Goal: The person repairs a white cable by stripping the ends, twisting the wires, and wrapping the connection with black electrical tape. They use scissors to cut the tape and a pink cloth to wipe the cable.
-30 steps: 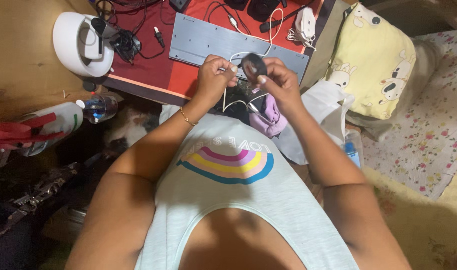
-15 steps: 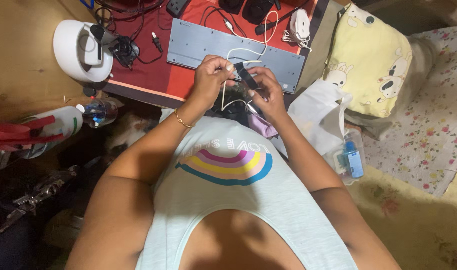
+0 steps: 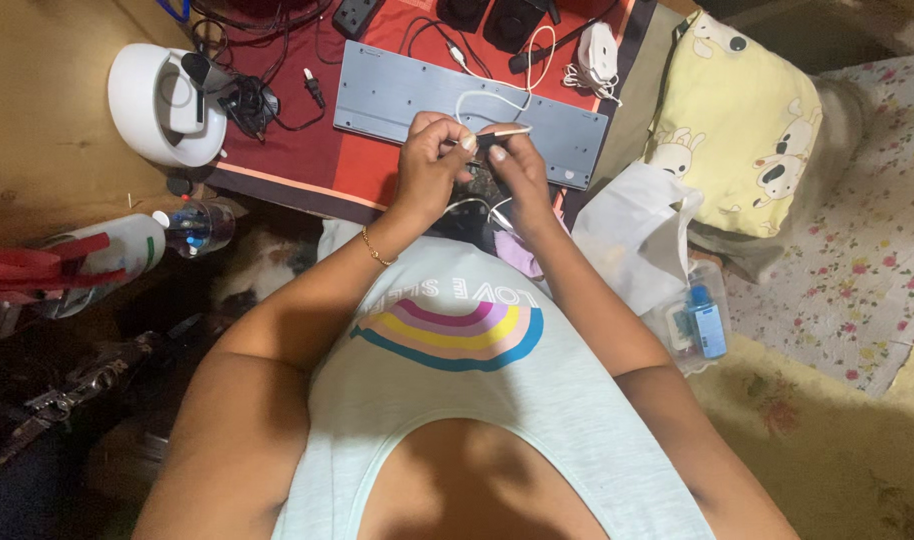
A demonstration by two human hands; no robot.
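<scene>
Both hands meet over the near edge of the red bench. Left hand and right hand pinch a small dark object, too small to identify, fingers closed on it from either side. Thin white cable loops up from it across the flat grey keyboard. Little free room: black cords and a rounded white appliance to the left, a soft yellow pillow and white plastic bag to the right.
</scene>
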